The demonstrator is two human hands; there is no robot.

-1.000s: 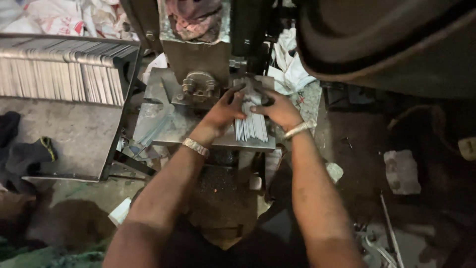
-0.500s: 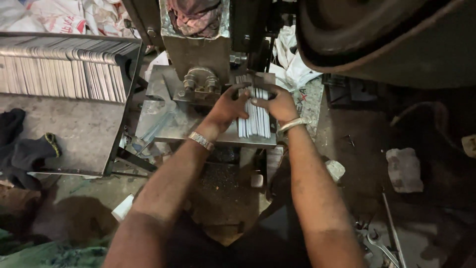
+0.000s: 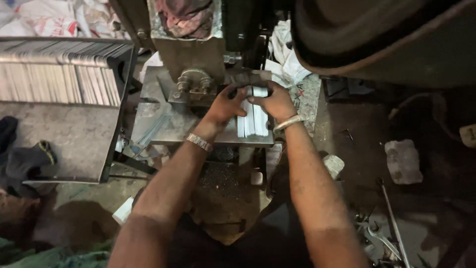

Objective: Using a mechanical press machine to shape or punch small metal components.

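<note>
Left hand (image 3: 225,105): fingers curled onto the top of a stack of pale metal strips (image 3: 252,121).
Right hand (image 3: 274,101): closed over the same stack from the other side.
Stack: standing on the press table (image 3: 168,130), under the machine head (image 3: 196,59).
Tray (image 3: 64,149): at left, holding rows of similar strips (image 3: 54,79) along its far end.

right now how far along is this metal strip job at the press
Nothing I can see counts as finished pieces. In hand: the left hand and right hand together hold a small bundle of pale metal strips on the press bed, up against the die. Left: a long row of similar strips fills the tray on the person's left.
</note>
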